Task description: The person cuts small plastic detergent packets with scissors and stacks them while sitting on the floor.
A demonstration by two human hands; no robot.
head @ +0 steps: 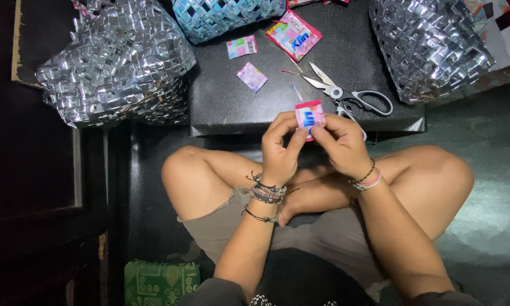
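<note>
Both your hands are pinched on the small pink wrapper [310, 115], the left hand [280, 152] on its left edge and the right hand [342, 146] on its right, thumbs meeting at its lower part. It looks like you are folding it, so keep the edges lined up and press the crease flat with your thumbs before letting go. The wrapper sits between your fingertips, raised over the near edge of the black desk [249, 110], just beside the scissors [351, 96]. More cut wrappers [251, 76] lie farther back on the desk.
</note>
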